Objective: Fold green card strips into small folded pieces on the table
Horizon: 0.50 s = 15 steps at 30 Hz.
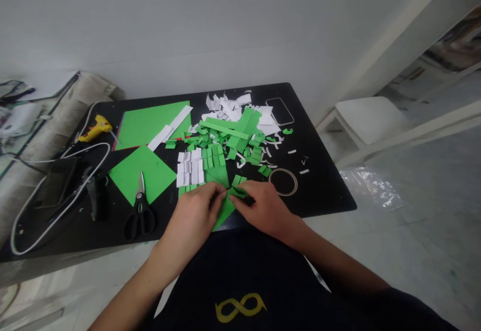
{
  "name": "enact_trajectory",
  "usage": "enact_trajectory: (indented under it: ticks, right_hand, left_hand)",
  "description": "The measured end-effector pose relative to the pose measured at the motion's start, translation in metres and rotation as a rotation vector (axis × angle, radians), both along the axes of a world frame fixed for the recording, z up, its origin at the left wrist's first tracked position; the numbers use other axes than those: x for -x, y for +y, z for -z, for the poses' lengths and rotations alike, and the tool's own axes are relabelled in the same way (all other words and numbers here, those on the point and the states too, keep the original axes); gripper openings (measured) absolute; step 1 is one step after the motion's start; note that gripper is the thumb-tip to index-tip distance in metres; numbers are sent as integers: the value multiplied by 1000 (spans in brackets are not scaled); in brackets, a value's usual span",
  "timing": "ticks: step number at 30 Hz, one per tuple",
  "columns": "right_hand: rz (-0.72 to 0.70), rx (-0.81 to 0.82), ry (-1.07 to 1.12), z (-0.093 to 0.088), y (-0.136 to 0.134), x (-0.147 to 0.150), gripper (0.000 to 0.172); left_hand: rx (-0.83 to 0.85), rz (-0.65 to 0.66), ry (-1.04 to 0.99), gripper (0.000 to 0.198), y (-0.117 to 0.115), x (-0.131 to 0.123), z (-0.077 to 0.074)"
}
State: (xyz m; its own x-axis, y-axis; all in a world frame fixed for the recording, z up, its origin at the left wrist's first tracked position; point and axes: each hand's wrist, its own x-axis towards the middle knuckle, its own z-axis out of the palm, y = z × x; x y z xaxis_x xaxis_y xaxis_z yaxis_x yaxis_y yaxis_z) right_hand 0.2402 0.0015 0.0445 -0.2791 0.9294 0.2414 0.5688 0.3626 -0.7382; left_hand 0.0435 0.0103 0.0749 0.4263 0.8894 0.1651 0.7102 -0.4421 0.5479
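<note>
My left hand point(197, 209) and my right hand point(261, 204) meet at the near edge of a black table point(323, 190). Both have their fingers pinched together on a small green paper piece point(237, 192). Under them lies a larger green sheet point(222, 211) with rows of small white and green paper tabs point(199, 166) stuck on it. A heap of cut green and white paper strips point(233, 130) lies just beyond the hands.
Black-handled scissors point(140, 209) rest on a green square sheet point(141, 173) to the left. A yellow glue gun point(95, 128) and white cable point(56, 205) lie far left. A tape roll point(284, 181) and a phone point(280, 111) sit right. A white stool point(370, 118) stands beyond the table.
</note>
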Motion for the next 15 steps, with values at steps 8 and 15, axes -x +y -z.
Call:
enact_trajectory:
  ticks: [8,15]
  right_hand:
    - [34,77,56,-4,-1,-1,37]
    - [61,131,169,-8,-1,2,37]
  left_hand:
    - [107,13,-1,12,1,3,-6]
    - [200,10,-23,12,1,2,-15]
